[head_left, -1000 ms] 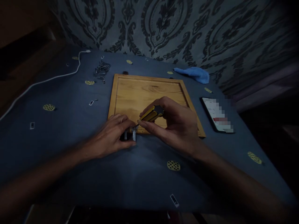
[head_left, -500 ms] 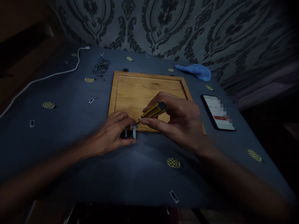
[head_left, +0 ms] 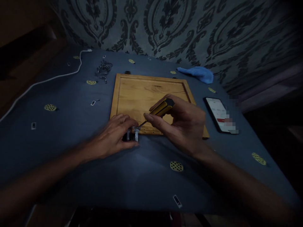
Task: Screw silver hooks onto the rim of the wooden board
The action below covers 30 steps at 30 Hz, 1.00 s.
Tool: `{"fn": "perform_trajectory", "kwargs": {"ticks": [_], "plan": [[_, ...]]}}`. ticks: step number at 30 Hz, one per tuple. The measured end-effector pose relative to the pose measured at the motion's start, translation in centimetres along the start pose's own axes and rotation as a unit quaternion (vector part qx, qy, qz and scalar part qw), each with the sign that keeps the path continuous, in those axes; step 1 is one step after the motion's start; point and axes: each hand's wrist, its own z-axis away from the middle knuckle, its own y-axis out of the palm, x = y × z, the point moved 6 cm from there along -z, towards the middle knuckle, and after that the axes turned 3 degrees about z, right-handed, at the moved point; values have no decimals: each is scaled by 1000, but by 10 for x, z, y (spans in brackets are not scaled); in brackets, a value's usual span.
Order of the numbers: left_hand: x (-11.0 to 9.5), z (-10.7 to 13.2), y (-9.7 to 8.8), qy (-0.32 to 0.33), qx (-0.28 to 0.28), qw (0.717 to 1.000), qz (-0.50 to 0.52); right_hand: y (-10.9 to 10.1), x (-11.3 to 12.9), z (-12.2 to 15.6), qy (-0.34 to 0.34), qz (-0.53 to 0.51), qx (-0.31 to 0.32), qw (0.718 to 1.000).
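In my right hand (head_left: 183, 123) is a screwdriver (head_left: 163, 107) with a yellow and black handle, pinched between thumb and fingers. Its thin shaft slants down to the left. The tip meets a small dark bracket-like piece with shiny metal strips (head_left: 136, 135) at the near edge of a wooden board (head_left: 142, 91). My left hand (head_left: 118, 132) grips this piece, thumb below and fingers above on the board's edge. Its exact kind is hard to make out in the dim light. Several small dark holes show along the board's near edge.
A phone (head_left: 219, 115) with a lit screen lies right of the board, a blue cloth (head_left: 201, 74) behind it. Thin metal pieces (head_left: 103, 69) are heaped at the back left. A white cable (head_left: 52, 76) runs along the left. Small dark parts (head_left: 127, 72) stick out behind the board.
My right hand has shifted slightly right and back along the screwdriver, so more of its shaft shows. My left hand keeps its hold on the dark piece.
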Motion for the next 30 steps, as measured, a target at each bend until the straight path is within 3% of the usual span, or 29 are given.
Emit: {"fn": "perform_trajectory", "kwargs": {"ticks": [13,26,30], "plan": [[-1,-1,0,-1,-4,1000,3,3,0,2,-4,-24,13,1000],[-1,-1,-1,7,-13,1000,5,6,1,-2,-20,-60,88,994],[-1,0,-1,10,-15,1000,6,4,-2,-5,7,-75,104,992]]}}
